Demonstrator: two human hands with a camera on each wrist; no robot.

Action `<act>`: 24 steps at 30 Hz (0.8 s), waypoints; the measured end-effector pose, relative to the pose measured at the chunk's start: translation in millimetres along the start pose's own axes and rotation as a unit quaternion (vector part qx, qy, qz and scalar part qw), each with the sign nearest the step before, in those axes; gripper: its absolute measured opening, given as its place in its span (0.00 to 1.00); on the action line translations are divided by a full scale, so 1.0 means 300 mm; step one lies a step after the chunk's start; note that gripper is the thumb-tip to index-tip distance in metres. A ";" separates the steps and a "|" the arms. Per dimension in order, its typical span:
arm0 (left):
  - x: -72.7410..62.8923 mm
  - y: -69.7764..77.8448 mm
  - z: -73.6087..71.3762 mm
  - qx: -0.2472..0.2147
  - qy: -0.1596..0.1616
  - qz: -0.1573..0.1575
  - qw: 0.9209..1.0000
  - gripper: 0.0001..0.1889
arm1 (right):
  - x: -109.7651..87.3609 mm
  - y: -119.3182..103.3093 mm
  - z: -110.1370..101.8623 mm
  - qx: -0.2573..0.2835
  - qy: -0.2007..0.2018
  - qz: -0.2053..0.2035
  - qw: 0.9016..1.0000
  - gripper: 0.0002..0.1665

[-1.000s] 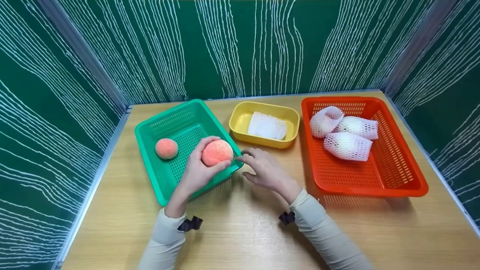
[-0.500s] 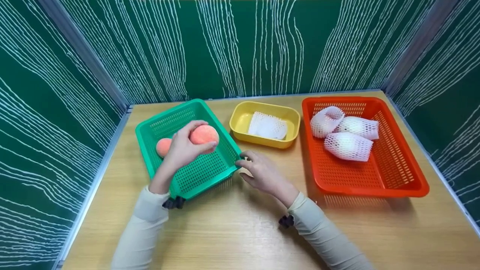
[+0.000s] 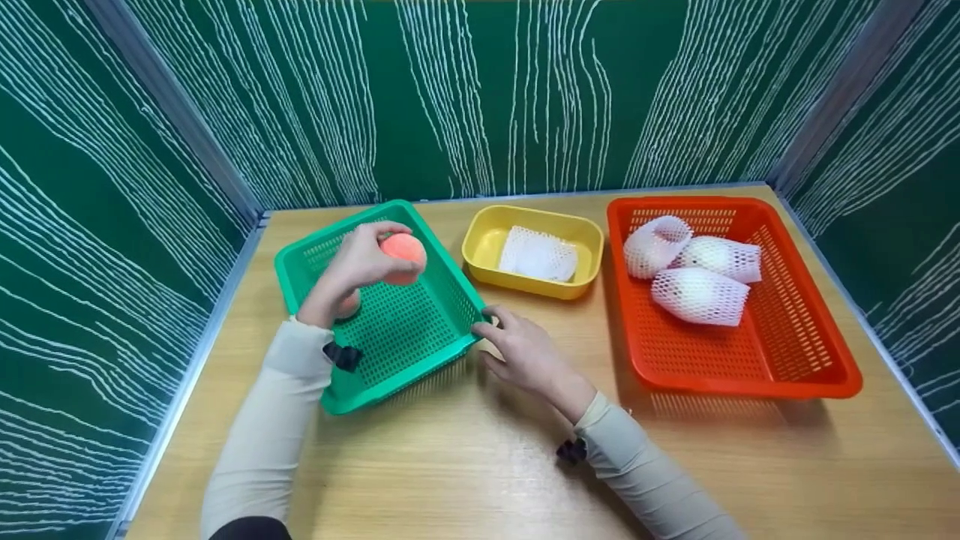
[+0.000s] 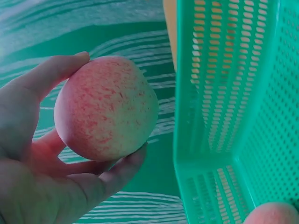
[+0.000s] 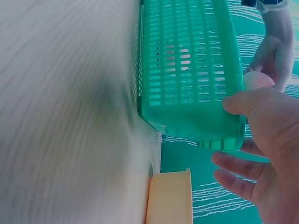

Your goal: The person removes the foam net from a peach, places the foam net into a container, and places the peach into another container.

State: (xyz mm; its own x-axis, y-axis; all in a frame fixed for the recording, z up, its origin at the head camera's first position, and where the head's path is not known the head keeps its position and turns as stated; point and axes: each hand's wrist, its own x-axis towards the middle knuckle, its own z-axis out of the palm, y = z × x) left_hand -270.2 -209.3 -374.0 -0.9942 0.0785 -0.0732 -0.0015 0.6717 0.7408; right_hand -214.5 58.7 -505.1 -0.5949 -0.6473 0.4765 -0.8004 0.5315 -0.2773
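My left hand (image 3: 360, 259) holds a pinkish-red peach (image 3: 406, 249) above the green basket (image 3: 409, 381). In the left wrist view, the thumb and fingers wrap around that peach (image 4: 106, 108), beside the basket wall (image 4: 219, 84). Another peach (image 3: 348, 304) lies in the basket, partly hidden by the left wrist. My right hand (image 3: 529, 356) pinches the basket's near right corner. In the right wrist view, its thumb presses the outer wall (image 5: 191, 112) near the rim, one finger goes behind the corner, and the other fingers stick out below.
A yellow bin (image 3: 478, 251) at the back middle holds white foam netting (image 3: 536, 253). To the right, a red basket (image 3: 697, 375) contains several net-wrapped fruits (image 3: 699, 296). All stand on a wooden table (image 3: 450, 472) enclosed by green walls with white streaks (image 3: 495, 90).
My left hand has carried the peach left and farther back over the green basket. The right hand has come onto the basket's corner and stays there.
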 end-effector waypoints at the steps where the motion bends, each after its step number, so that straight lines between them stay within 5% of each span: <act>1: 0.013 -0.004 -0.004 0.016 -0.002 0.001 1.000 0.30 | 0.000 -0.002 0.002 0.000 -0.003 0.003 1.000 0.23; 15: 0.192 -0.134 -0.054 0.096 -0.030 -0.052 0.994 0.31 | 0.001 -0.014 0.026 -0.001 -0.003 0.023 1.000 0.23; 24: 0.261 -0.194 -0.050 0.153 -0.050 -0.064 0.985 0.33 | -0.010 -0.020 0.032 -0.008 0.018 0.022 1.000 0.26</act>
State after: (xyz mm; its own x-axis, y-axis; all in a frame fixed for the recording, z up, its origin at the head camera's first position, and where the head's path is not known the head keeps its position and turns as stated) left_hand -349.7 -253.2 -412.9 -0.9727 0.0406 -0.2285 -0.0781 0.8699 0.4870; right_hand -208.6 52.2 -513.1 -0.6256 -0.6031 0.4949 -0.7724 0.5679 -0.2843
